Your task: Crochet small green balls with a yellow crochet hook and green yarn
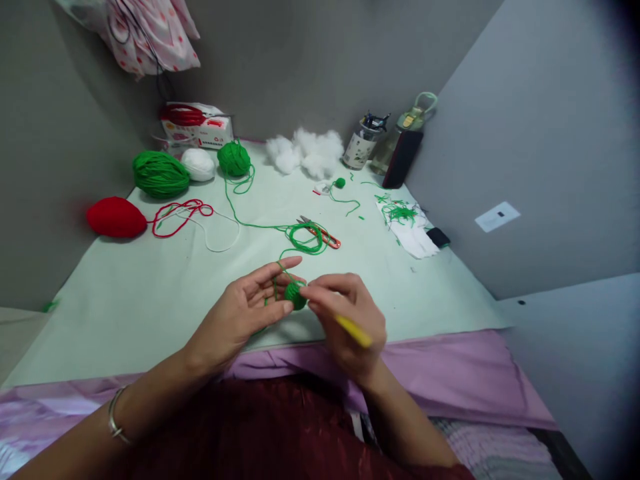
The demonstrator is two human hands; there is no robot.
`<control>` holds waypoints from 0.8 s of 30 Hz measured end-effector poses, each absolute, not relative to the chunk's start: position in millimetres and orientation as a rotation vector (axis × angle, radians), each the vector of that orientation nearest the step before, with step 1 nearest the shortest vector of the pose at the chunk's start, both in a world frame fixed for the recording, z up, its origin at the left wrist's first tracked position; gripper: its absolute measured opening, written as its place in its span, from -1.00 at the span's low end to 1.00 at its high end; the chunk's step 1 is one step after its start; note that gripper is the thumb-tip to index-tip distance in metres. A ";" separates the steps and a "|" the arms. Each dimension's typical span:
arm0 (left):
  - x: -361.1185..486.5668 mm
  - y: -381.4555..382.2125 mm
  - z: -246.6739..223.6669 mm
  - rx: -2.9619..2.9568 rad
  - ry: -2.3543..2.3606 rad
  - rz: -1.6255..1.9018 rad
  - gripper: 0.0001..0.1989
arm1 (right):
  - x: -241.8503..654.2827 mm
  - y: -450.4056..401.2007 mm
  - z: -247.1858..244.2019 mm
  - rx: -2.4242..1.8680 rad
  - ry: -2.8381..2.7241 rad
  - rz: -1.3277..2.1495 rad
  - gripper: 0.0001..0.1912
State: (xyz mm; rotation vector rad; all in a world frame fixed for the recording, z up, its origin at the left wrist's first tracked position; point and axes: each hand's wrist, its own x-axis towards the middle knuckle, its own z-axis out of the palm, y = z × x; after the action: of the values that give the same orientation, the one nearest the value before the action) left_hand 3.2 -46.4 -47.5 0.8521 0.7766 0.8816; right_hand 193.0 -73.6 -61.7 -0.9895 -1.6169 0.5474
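Between thumb and fingers, my left hand pinches a small green crochet piece, its index finger stretched out with yarn over it. My right hand is closed on a crochet hook with a yellow handle; the hook's tip is at the top of the green piece, partly hidden by my fingers. From my left hand green yarn runs up to a loose coil, which lies over orange-handled thread snips. Farther back, that strand leads to a green yarn ball.
At the left lie a red yarn ball, a large green skein and a white ball. White stuffing sits at the back, near a pen cup, a bottle and a phone. Green scraps cover a tissue.
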 end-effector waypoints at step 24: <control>-5.7 -36.3 -42.9 0.751 0.646 0.754 -0.43 | 200.9 -68.3 -54.8 -0.800 -1.171 0.967 -0.87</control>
State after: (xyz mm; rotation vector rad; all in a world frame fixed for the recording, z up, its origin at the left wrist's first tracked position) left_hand -5.7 -36.3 -42.9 0.7505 0.6457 0.7535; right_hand 200.9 -68.3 -54.8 -0.8000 -1.1705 0.9673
